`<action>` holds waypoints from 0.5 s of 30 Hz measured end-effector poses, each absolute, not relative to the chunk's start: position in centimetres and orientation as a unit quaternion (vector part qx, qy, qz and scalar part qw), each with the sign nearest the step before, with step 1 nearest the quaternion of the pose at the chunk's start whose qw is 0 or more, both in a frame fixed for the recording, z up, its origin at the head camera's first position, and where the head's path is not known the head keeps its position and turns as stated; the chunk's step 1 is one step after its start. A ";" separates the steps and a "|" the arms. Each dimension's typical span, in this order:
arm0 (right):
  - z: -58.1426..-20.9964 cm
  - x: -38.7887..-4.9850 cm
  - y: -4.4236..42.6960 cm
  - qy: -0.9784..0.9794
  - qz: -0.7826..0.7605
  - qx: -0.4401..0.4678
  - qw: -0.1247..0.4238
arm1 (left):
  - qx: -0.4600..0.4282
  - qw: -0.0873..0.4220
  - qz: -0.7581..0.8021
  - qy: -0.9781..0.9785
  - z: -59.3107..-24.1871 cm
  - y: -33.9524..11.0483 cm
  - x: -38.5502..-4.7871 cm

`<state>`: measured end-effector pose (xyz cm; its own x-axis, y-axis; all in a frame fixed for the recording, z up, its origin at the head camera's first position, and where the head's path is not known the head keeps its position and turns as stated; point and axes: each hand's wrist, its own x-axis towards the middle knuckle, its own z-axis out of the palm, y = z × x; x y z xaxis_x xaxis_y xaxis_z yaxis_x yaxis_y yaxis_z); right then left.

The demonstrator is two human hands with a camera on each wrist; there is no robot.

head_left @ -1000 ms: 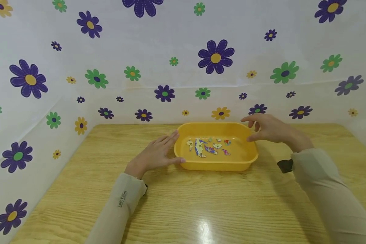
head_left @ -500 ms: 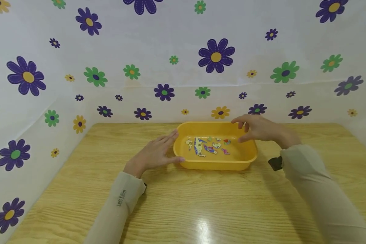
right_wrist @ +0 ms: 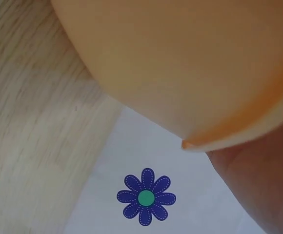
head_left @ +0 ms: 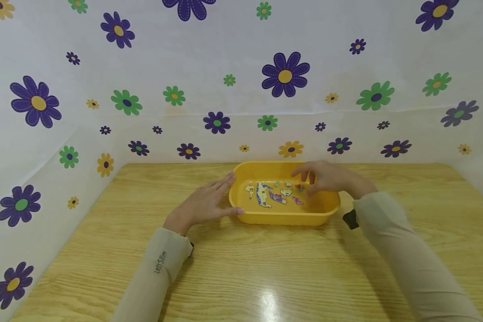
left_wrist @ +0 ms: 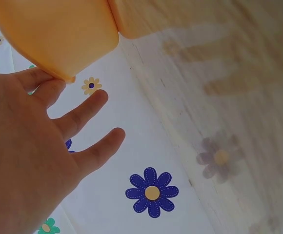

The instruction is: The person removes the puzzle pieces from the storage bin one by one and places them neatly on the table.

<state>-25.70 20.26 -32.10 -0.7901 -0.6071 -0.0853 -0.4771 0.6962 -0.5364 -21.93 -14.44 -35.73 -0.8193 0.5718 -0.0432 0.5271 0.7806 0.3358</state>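
A yellow plastic tub (head_left: 285,219) stands on the table, with several small flat printed cutouts lying on its floor. The largest is a long cream and blue cutout (head_left: 261,195); a red and blue cutout (head_left: 299,188) and a pink cutout (head_left: 297,201) lie farther right. My left hand (head_left: 203,203) rests against the tub's left end, fingers spread along the rim. Over the tub's right half is my right hand (head_left: 326,176), fingertips lowered inside near the red and blue cutout, nothing visible between them. In the right wrist view, the tub wall (right_wrist: 180,63) hides those fingers.
The wood-grain table (head_left: 225,277) spreads out in front of the tub and to both sides. A white flowered cloth (head_left: 241,53) hangs close behind the tub and also along the left side.
My right hand has moved left and down, from the tub's right rim to inside, beside the red and blue cutout. My left hand and the tub have stayed in place.
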 end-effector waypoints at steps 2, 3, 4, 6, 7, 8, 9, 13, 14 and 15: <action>-32.4 -25.8 20.2 0.910 -0.252 -0.300 0.138 | 0.292 0.073 0.159 0.940 -35.7 -14.4 -21.9; -32.5 -25.8 20.2 0.908 -0.252 -0.303 0.142 | 0.292 0.074 0.160 0.940 -35.7 -14.4 -21.9; -32.7 -25.8 20.2 0.907 -0.252 -0.305 0.146 | 0.292 0.074 0.160 0.940 -35.7 -14.4 -21.9; -32.9 -25.9 20.1 0.904 -0.250 -0.312 0.151 | 0.292 0.074 0.161 0.940 -35.7 -14.4 -21.8; -33.0 -26.0 20.0 0.903 -0.248 -0.316 0.153 | 0.291 0.074 0.161 0.940 -35.6 -14.3 -21.8; -33.1 -26.1 20.0 0.902 -0.246 -0.319 0.154 | 0.291 0.074 0.160 0.940 -35.6 -14.3 -21.8; -33.2 -26.1 19.9 0.902 -0.242 -0.323 0.154 | 0.291 0.074 0.160 0.940 -35.6 -14.3 -21.8; -33.7 -26.3 19.7 0.903 -0.225 -0.340 0.136 | 0.289 0.075 0.159 0.941 -35.5 -14.3 -21.8; -33.9 -26.3 19.7 0.903 -0.221 -0.344 0.130 | 0.289 0.076 0.159 0.941 -35.5 -14.3 -21.8; -34.0 -26.3 19.7 0.904 -0.215 -0.347 0.125 | 0.288 0.076 0.159 0.941 -35.5 -14.3 -21.8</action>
